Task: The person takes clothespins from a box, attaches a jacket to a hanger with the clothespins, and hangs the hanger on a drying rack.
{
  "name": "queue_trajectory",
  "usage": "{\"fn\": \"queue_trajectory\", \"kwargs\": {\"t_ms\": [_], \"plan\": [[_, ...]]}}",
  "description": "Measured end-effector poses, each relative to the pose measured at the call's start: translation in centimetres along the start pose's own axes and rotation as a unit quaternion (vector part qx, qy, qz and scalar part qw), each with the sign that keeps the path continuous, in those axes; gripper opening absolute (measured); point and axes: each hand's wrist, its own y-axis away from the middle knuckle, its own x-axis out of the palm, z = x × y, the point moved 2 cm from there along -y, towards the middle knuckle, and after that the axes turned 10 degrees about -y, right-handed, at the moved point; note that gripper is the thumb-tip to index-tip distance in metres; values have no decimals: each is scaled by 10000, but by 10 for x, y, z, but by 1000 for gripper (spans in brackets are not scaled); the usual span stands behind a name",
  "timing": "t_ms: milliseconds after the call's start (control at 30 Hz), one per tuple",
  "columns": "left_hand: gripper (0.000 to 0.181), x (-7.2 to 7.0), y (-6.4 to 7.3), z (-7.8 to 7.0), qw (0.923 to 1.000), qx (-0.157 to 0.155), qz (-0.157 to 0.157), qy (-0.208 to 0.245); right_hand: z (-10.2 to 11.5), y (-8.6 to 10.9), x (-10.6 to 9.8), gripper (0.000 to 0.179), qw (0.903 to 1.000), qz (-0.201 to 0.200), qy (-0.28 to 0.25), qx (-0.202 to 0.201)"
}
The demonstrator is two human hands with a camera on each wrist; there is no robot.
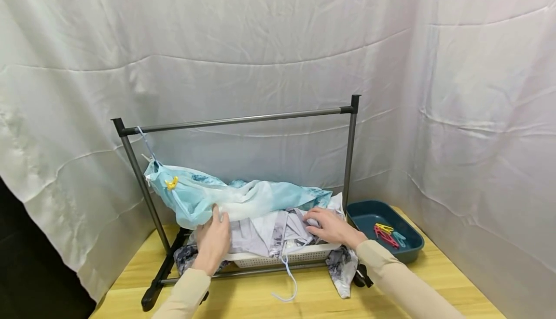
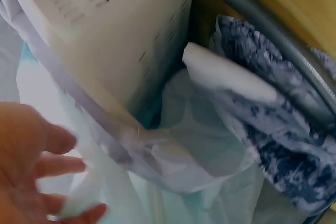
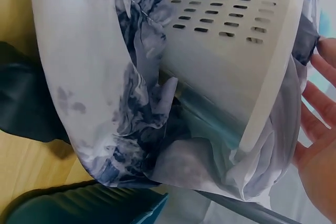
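A grey-and-white garment with dark blotches (image 1: 252,234) lies spread over a white perforated basket (image 1: 286,257), a pale blue hanger (image 1: 290,280) sticking out of its front. My right hand (image 1: 332,226) is at the garment's right side; in the right wrist view its thumb and a finger pinch a dark bit of cloth (image 3: 305,43). My left hand (image 1: 214,239) is by the left part, its fingers loosely spread against the turquoise-and-white garment (image 1: 256,196). That one hangs from the rack's left end on a blue hanger, with a yellow clip (image 1: 172,183) on it.
A metal rack (image 1: 243,120) with black feet (image 1: 152,296) stands around the basket on the wooden table (image 1: 243,299). At right, a dark teal tray (image 1: 362,208) holds several coloured clips (image 1: 385,236). Pale curtains (image 1: 260,29) hang behind and at the sides.
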Motion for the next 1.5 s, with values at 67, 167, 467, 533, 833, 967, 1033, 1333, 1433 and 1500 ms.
{"fn": "queue_trajectory", "kwargs": {"t_ms": [67,167,467,533,833,967,1033,1333,1433,1500], "plan": [[33,-2,3,-4,9979,263,-578,159,2,2,0,28,10000,-20,35,-16],[37,-6,6,-11,9913,482,-928,798,5,3,1,27,10000,-56,2,-8],[23,-10,14,-34,9721,1356,-1396,1312,12,6,3,25,9996,-164,-16,-221],[17,-9,16,-38,9658,1553,-1449,1488,13,8,3,24,9995,-151,5,-267],[10,-4,15,-49,9496,1853,-1419,2093,12,17,-1,23,9989,-275,-361,-149],[10,-2,16,-51,9443,1786,-1389,2389,11,20,-1,23,9983,-355,-443,-150],[10,0,16,-53,9421,1759,-1365,2506,10,22,-1,22,9980,-409,-445,-178],[6,1,19,-63,9318,1802,-784,3051,4,33,-2,21,9947,-855,-571,56],[11,1,22,-64,9301,1829,-473,3151,2,35,0,19,9944,-915,-530,84],[13,1,25,-64,9303,1824,-336,3165,1,36,2,17,9944,-921,-505,81]]}}
